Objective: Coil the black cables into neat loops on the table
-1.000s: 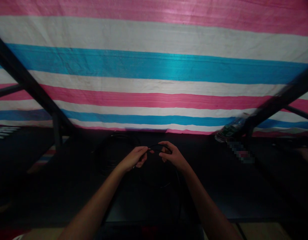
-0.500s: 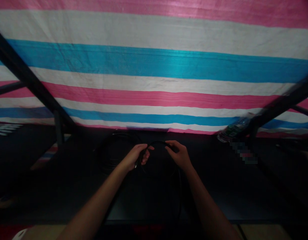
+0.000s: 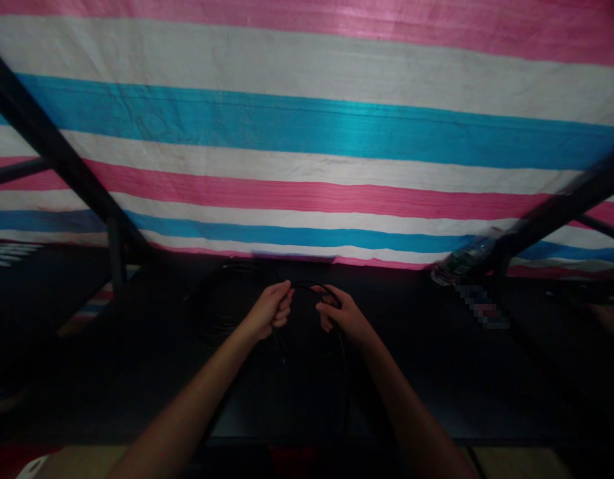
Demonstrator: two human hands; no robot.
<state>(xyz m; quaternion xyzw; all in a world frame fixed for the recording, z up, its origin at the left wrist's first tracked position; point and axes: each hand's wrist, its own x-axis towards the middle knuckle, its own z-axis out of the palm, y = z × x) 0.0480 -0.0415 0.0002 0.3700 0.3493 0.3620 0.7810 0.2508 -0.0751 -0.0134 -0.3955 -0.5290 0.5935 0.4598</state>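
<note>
My left hand [image 3: 271, 311] is closed around a thin black cable [image 3: 307, 288] over a dark table [image 3: 461, 392]. A short way to its right, my right hand [image 3: 336, 314] grips the same cable. The cable arches between the two hands and hangs down in a loop below them, hard to trace against the dark top. A larger coil of black cable [image 3: 227, 299] lies on the table just left of my left hand.
A striped pink, white and blue tarp [image 3: 307, 146] hangs behind the table. Black metal bars [image 3: 62, 159] slant at the left, and another bar [image 3: 561, 206] at the right. A plastic bottle [image 3: 459, 263] lies at the right rear of the table.
My hands have come closer together and the left one has shut tighter on the cable. The loop of cable under them has grown and hangs lower.
</note>
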